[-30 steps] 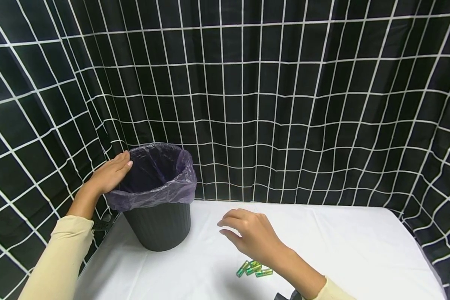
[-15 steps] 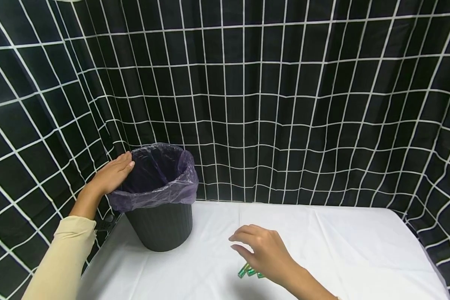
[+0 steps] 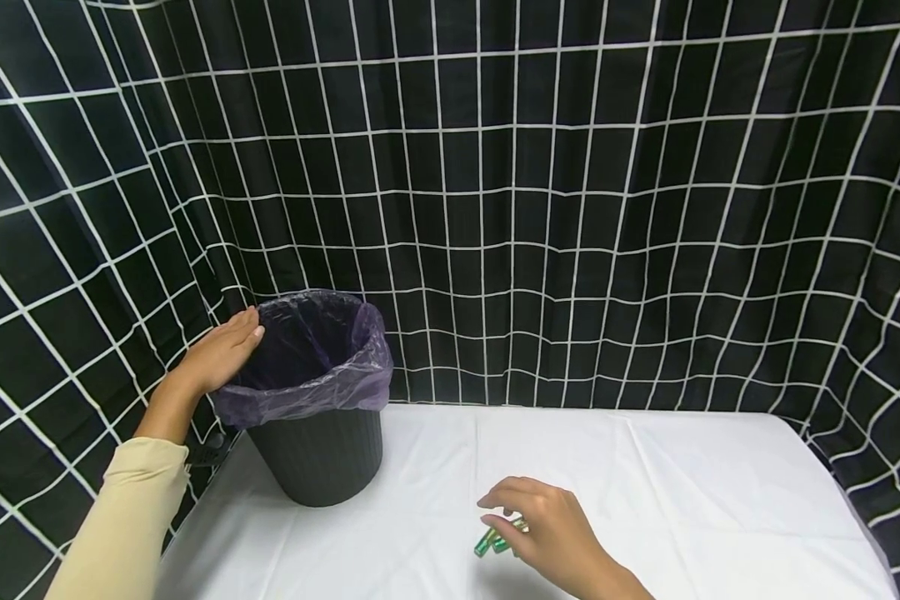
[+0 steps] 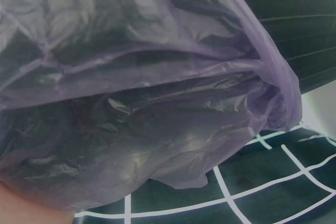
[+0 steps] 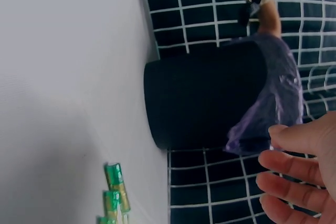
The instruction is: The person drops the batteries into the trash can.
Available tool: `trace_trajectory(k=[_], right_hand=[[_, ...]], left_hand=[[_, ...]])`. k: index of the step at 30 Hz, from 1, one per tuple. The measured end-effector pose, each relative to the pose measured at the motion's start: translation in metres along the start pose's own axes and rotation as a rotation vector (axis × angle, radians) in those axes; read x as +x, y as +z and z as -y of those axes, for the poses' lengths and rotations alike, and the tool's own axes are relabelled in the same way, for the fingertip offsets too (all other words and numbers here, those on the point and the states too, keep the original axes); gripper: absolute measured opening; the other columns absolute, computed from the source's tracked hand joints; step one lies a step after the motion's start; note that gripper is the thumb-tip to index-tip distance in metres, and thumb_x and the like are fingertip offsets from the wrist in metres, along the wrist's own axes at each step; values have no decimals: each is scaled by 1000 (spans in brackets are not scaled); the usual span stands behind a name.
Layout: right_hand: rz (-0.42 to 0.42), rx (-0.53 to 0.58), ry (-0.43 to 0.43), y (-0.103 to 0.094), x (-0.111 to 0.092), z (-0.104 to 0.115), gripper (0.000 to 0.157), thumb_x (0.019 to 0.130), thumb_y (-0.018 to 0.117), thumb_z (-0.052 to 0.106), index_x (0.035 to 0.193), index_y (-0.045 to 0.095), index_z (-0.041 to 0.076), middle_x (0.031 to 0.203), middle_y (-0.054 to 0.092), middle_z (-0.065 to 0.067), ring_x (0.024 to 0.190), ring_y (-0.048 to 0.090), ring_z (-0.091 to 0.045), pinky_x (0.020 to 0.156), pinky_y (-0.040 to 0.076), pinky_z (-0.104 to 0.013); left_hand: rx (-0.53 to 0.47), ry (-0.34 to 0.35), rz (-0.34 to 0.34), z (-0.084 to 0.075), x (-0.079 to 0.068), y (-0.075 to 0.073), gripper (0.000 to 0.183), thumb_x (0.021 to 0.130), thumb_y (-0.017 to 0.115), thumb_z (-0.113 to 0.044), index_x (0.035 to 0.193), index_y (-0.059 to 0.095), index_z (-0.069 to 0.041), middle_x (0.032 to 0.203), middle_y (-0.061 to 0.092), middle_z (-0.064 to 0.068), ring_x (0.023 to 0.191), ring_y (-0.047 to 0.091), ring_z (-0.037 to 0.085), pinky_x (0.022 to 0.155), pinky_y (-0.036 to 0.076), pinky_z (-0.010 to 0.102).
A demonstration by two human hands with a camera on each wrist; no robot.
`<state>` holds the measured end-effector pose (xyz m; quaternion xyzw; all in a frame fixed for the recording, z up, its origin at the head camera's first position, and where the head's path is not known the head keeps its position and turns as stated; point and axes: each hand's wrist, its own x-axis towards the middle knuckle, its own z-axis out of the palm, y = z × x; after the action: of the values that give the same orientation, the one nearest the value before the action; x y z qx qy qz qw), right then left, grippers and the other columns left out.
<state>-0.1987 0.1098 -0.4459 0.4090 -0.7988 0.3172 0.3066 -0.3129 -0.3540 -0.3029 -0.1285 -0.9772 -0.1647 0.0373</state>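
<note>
My left hand (image 3: 221, 354) rests with straight fingers on the left rim of a dark grey trash bin (image 3: 322, 462). A translucent purple bin liner (image 3: 337, 390) is folded over that rim and fills most of the left wrist view. Over several green-and-gold batteries (image 3: 484, 544) hovers my right hand (image 3: 553, 533), its fingers loosely bent and thumb apart, holding nothing. It hides part of the group in the head view. From the right wrist, the batteries (image 5: 116, 187) lie on the table beyond the fingertips.
A white cloth covers the table (image 3: 682, 492). Black curtain (image 3: 540, 208) with a white grid hangs behind it and on both sides. The bin stands at the table's back left, close to the curtain.
My right hand has moved down and to the right, now overlapping the batteries in the head view. My left hand stays on the bin's rim.
</note>
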Motion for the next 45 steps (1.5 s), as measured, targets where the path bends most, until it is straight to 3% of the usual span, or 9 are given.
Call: trace_trajectory(k=[10,21,27,36,45], right_hand=[[33,2,108,-6,-17,-12,20,77,86,6,91,77,18,93,74,11,71,61,3,57,48,-11],[36,-27,149,-3,-33,-31,18,75,88,9,86,77,18,88,73,12,67,58,5,52,48,-13],[104,-8,225,0,-42,-41,14,77,86,10,88,78,15,88,74,11,67,57,6,52,48,-16],[289,7,435,-1,-50,-48,10,82,83,15,91,79,18,87,73,13,69,54,7,57,47,-19],[363,-12,468,5,-60,-56,14,79,85,18,91,79,17,84,71,14,69,55,3,62,46,-22]], left_hand=[[7,-7,10,4,-3,-2,68,113,17,-39,155,12,14,162,8,34,152,5,49,122,9,61],[2,-16,11,7,-2,-2,68,112,16,-40,155,13,13,163,9,33,152,6,48,122,9,62],[-1,-14,6,6,0,-1,68,112,17,-40,155,13,12,163,10,32,152,6,47,122,9,61],[-6,-3,10,3,2,1,67,113,18,-39,155,13,13,163,9,32,152,6,47,122,8,60],[0,-6,8,5,0,0,67,113,17,-39,155,14,14,163,10,33,152,6,48,122,9,60]])
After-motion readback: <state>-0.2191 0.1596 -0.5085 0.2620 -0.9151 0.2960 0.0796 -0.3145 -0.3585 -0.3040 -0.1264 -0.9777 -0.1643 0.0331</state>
